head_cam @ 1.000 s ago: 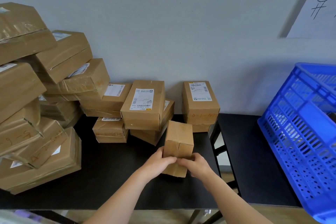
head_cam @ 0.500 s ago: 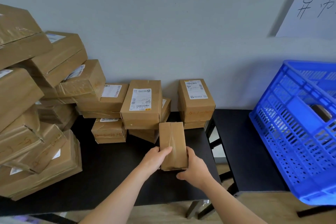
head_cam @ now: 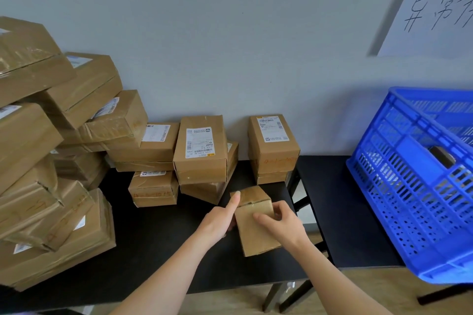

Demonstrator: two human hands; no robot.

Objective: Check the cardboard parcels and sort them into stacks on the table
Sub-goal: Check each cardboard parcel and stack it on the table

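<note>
I hold a small plain cardboard parcel (head_cam: pixel 252 234) tilted above the black table (head_cam: pixel 158 245), near its right end. My left hand (head_cam: pixel 220 220) grips its left side, index finger stretched along the top edge. My right hand (head_cam: pixel 280 222) holds the right side, thumb across the front face and fingers curled round the edge. Behind it, small stacks of labelled parcels (head_cam: pixel 201 151) stand along the wall, with one two-high stack (head_cam: pixel 272 146) at the back right.
A tall, leaning heap of larger parcels (head_cam: pixel 48 161) fills the table's left end. A second black table (head_cam: pixel 340 210) stands to the right across a narrow gap, carrying a blue plastic crate (head_cam: pixel 419 176). A handwritten paper sign (head_cam: pixel 435 7) hangs on the wall.
The parcel was turned from upright with its narrow face toward me to tilted with a broad face up. My left index finger has stretched out along its top and my right thumb has moved onto the front.
</note>
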